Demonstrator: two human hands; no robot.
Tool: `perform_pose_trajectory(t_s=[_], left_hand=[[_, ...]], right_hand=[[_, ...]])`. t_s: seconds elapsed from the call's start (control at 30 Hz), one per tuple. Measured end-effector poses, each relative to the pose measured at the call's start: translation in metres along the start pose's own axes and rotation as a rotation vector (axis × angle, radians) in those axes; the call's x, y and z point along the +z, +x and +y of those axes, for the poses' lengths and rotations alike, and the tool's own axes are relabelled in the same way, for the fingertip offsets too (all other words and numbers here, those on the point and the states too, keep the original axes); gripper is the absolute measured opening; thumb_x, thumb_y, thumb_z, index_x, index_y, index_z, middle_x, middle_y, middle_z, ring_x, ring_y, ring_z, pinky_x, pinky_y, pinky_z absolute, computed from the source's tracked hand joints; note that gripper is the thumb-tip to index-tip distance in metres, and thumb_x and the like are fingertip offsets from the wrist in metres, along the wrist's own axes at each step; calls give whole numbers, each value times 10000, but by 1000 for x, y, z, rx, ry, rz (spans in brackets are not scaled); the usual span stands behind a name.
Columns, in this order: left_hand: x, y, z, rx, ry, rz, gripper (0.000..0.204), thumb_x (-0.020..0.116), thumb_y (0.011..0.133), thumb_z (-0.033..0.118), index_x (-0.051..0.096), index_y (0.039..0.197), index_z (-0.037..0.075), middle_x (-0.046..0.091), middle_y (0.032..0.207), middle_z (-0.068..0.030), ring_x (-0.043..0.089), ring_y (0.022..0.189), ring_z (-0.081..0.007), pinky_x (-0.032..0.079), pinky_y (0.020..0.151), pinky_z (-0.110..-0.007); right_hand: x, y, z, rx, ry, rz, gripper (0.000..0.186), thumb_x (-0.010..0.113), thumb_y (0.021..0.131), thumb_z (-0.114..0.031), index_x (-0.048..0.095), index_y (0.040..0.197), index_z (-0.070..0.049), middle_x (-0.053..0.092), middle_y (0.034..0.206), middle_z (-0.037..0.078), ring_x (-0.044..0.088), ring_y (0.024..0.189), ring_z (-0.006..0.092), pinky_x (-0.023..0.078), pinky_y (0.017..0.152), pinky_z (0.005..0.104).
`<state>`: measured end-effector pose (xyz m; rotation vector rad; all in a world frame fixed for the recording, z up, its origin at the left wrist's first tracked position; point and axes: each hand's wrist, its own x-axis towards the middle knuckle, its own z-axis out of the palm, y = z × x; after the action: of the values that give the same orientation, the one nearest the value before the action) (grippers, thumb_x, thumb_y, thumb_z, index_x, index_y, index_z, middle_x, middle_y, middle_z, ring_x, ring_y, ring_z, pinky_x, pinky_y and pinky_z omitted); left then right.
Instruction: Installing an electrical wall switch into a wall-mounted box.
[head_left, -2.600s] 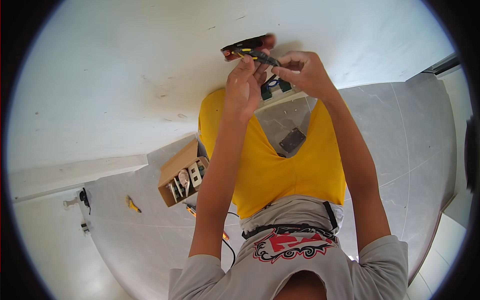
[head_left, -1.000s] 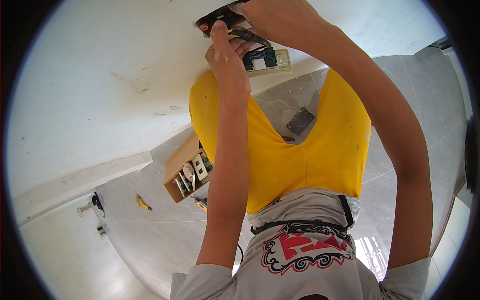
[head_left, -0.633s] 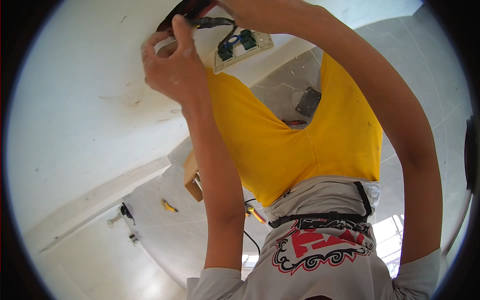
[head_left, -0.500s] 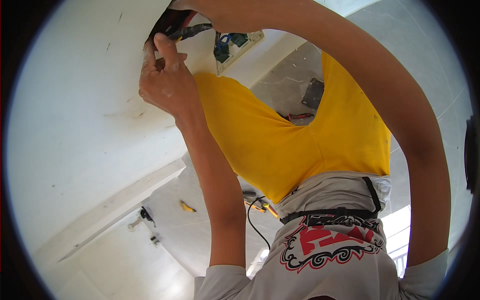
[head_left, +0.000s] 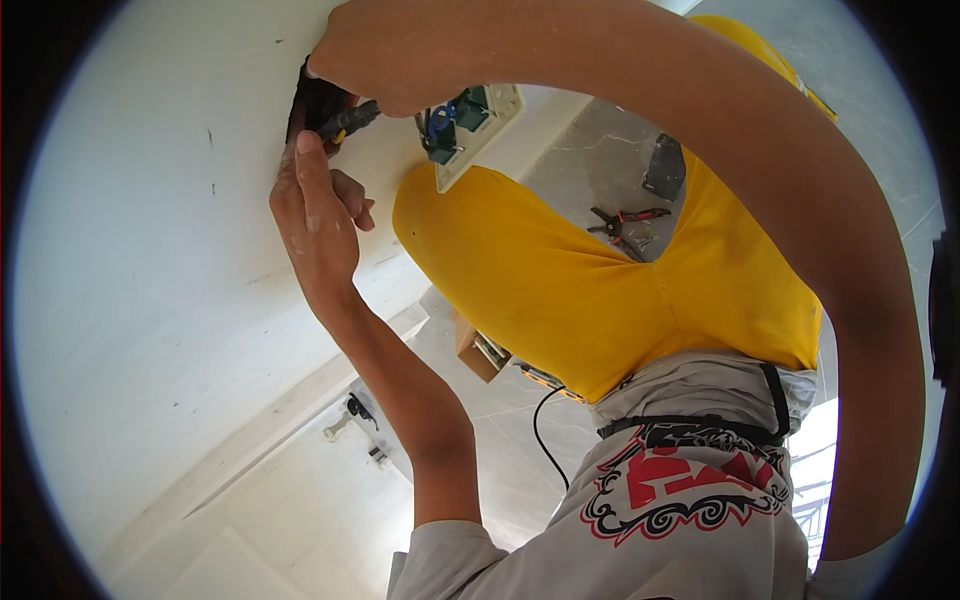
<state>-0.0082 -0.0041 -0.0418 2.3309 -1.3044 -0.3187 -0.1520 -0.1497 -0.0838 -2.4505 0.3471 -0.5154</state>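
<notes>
The wall (head_left: 180, 260) filling the left of the frame looks smooth and matt, like white paint, with small scuffs and smudges. At upper center, the switch plate (head_left: 492, 135) is cream plastic with a dull, even finish, and its green blocks (head_left: 472, 110) look like harder moulded plastic. The cable bundle (head_left: 355, 118) at upper left seems wrapped in black plastic tape, slightly shiny. Soft, matt cloth makes up the yellow trousers (head_left: 520, 265) and the grey shirt (head_left: 690, 560). The floor (head_left: 600, 150) is smooth grey tile with pale, marble-like veins. On it, the pliers (head_left: 613, 228) show dark metal and red, plastic-looking handles. The box (head_left: 468, 345) below center is plain brown cardboard.
</notes>
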Motion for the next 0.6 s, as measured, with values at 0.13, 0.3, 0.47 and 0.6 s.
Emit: perform_pose_trajectory(t_s=[0.13,0.3,0.47,0.6], left_hand=[[-4,4,1,22,13,-50,711,457,1029,558,625,1199,-112,378,482,-5,393,417,-100,426,438,-268],[-8,8,-1,13,23,-99,809,520,989,581,544,1352,-141,397,491,-15,441,434,-104,440,445,-260],[-10,8,-10,101,34,-103,914,570,954,641,471,1436,-129,467,511,-32,482,451,-123,439,463,-279],[-1,9,-24,204,33,-9,753,683,959,486,519,1397,-104,581,552,-65,537,477,-124,448,523,-269]], right_hand=[[10,6,3,-75,-42,92,152,683,860,-115,732,949,-2,727,934,181,710,901,343,571,794,441],[10,-1,11,-103,-121,18,243,688,869,-122,688,1088,-15,718,923,169,708,893,340,568,776,437],[0,-2,2,-90,-125,-24,171,692,870,-128,712,1010,-32,724,918,153,713,897,332,573,757,424],[-9,11,-4,-113,-213,-83,104,696,864,-135,733,910,-49,728,905,146,715,902,323,576,749,416]])
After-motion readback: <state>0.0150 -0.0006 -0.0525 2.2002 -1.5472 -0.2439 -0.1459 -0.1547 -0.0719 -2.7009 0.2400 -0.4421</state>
